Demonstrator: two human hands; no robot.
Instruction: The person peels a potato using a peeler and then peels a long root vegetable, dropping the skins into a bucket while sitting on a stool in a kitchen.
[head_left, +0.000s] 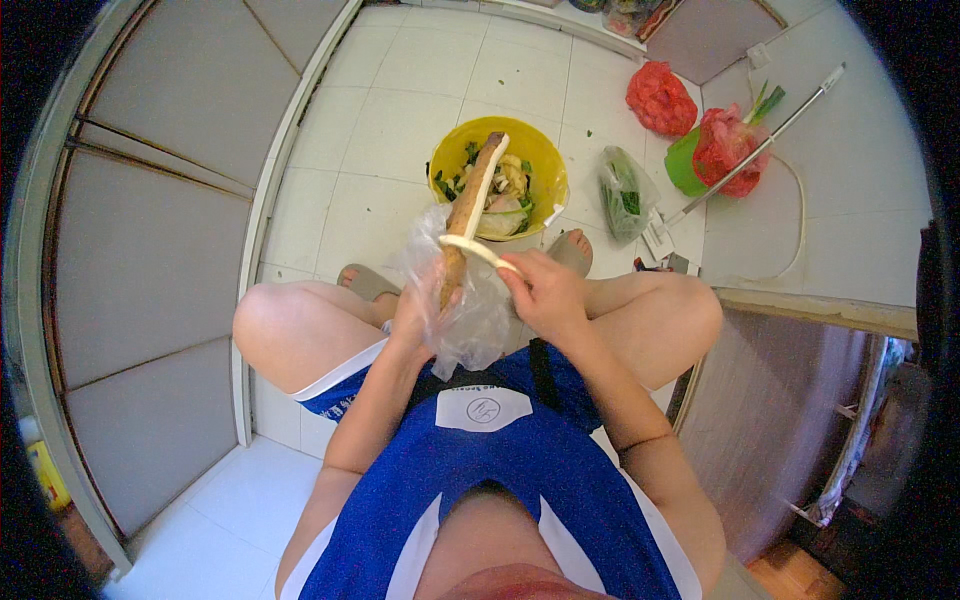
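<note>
A long brown root vegetable, probably a yam (468, 199), slants up over a yellow bin (551, 161). One lengthwise strip of it is peeled white. My left hand (420, 304) grips its lower end through a crumpled clear plastic bag (476, 322). In my right hand (546, 292) is a cream-coloured peeler (480, 249), whose head lies across the yam just above the bag. Vegetable scraps (511, 176), green leaves and pale peelings among them, lie inside the bin. The yam hides part of them.
Right of the bin lies a clear bag of green vegetables (624, 195). Beyond it are a red mesh bag (660, 97), a green container (681, 161) with a red bag (731, 146), and a long-handled tool (757, 150) leaning on the wall. Cabinet doors (165, 225) line the left.
</note>
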